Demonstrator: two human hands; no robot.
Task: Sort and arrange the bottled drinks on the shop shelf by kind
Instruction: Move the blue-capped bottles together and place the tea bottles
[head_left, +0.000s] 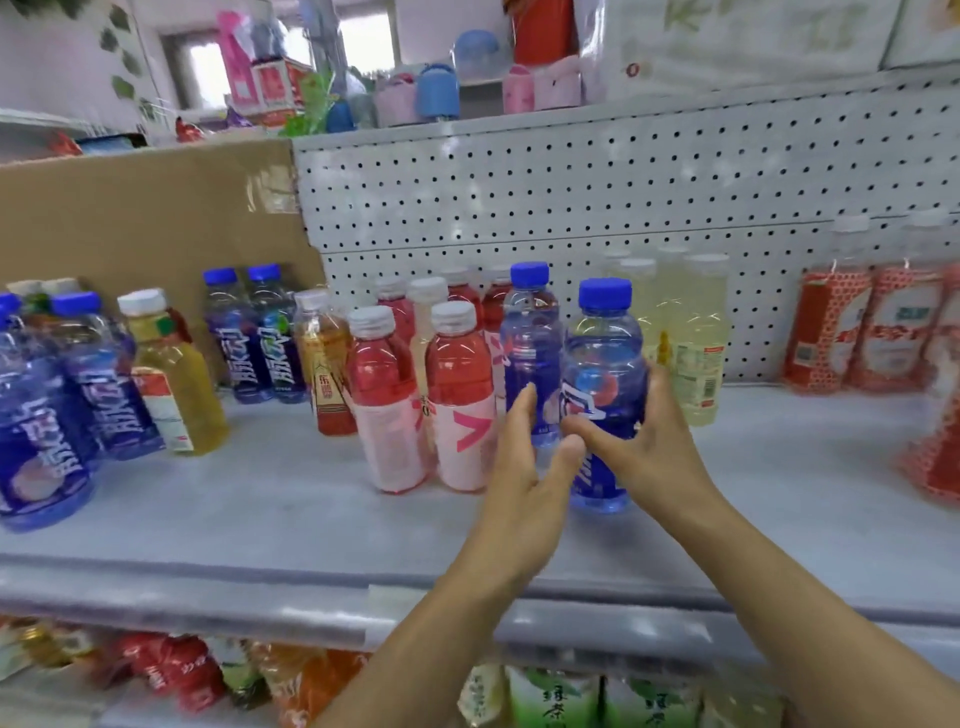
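On the far left of the grey shelf (260, 519) stand some big blue bottles (47, 441). Just beside them is a yellow drink bottle (176, 374) with a white cap. Behind it is a brown cardboard sheet (130, 218), and two dark blue bottles (241, 353) stand close to it at the back. Next comes an orange bottle (327, 364) with a red label. It is touching a bunch of pink bottles (462, 395) that stand close together in the middle of the shelf.

The left hand (519, 478) is just to the right of the pink bottles. Its fingers (522, 410) are straight and spread wide, and it holds nothing. The fingertips are in front of the back blue bottle (532, 332); I cannot tell if they touch it.

The front blue bottle (602, 364) stands upright on the shelf, just beside the back one. The right hand (654, 447) holds it, with the thumb across the front and the other fingers curled round the right side.

Behind the right hand are pale yellow bottles (696, 353). Well apart, on the far right, stand red label bottles (826, 332), a bit blurry.
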